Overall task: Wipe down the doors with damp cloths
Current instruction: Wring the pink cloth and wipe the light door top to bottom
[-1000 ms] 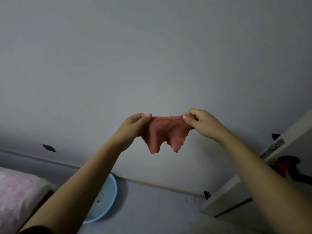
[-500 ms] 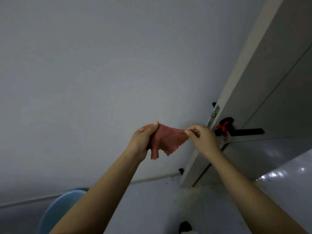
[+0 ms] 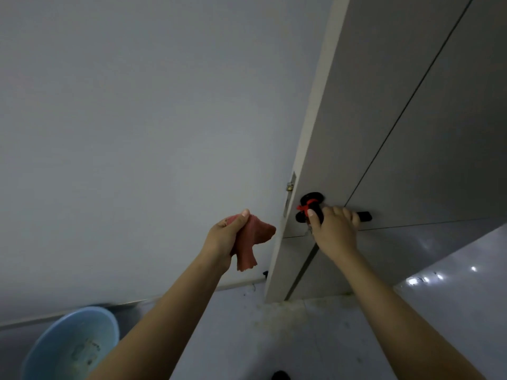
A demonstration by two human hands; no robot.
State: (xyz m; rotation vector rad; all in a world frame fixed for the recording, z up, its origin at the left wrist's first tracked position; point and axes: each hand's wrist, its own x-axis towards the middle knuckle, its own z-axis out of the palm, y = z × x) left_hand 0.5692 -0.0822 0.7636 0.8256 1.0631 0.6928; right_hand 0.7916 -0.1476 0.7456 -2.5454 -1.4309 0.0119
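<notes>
Curled around the black door handle (image 3: 363, 216), the right hand (image 3: 333, 231) has its fingers wrapped over the lever and its thumb laid along the near side, next to a red tie (image 3: 305, 207) knotted at the round base of the handle. The left hand (image 3: 223, 239) is closed on one pink cloth (image 3: 253, 238), bunched in the fist, with one loose end hanging below the palm and another corner sticking out toward the door edge, not touching it. One grey door (image 3: 397, 119) stands ajar on the right, its pale edge facing the camera, with a metal latch plate (image 3: 290, 186) just above the handle. One light blue basin (image 3: 68, 344) sits on the floor at lower left, by the foot of the plain wall (image 3: 137, 119). Both forearms reach up from the bottom of the view.
</notes>
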